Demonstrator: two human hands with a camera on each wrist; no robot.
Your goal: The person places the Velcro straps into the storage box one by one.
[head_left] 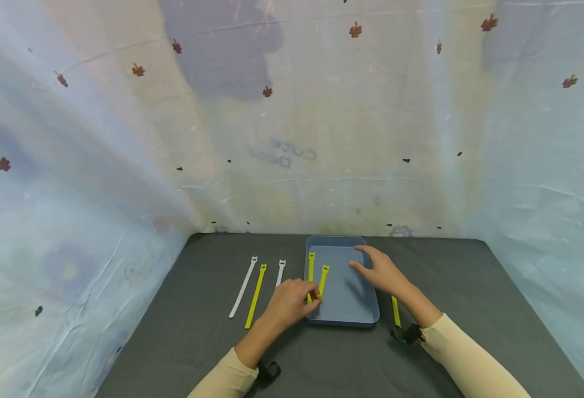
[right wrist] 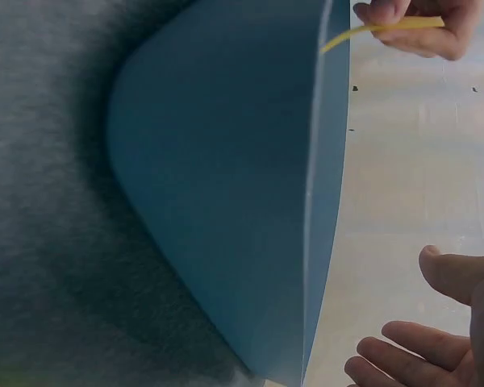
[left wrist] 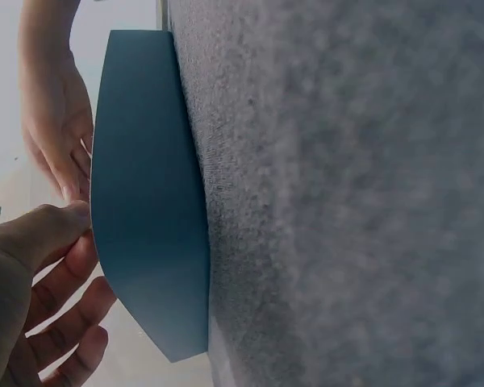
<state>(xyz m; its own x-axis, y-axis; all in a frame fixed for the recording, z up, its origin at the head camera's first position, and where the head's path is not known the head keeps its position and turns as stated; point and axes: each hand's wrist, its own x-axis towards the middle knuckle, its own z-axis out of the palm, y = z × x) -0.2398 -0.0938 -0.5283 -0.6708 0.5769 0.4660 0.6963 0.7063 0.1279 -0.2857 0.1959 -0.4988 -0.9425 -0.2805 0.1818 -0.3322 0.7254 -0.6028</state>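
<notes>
A blue tray (head_left: 343,293) lies on the dark grey mat with two yellow cable ties (head_left: 311,264) inside along its left side. My left hand (head_left: 314,296) pinches the near end of the right one of them (head_left: 324,275) at the tray's front left rim; the right wrist view shows that tie (right wrist: 371,31) bent between those fingers (right wrist: 411,20). My right hand (head_left: 366,262) is over the tray's right side with fingers relaxed and holds nothing; its fingers (right wrist: 419,343) spread beside the tray's wall (right wrist: 226,177). The left wrist view shows the tray's outer wall (left wrist: 145,201).
Left of the tray lie a white tie (head_left: 243,287), a yellow tie (head_left: 255,296) and a shorter white tie (head_left: 280,272). Another yellow tie (head_left: 395,310) lies right of the tray by my right wrist. Pale cloth walls (head_left: 292,138) enclose the mat (head_left: 197,342).
</notes>
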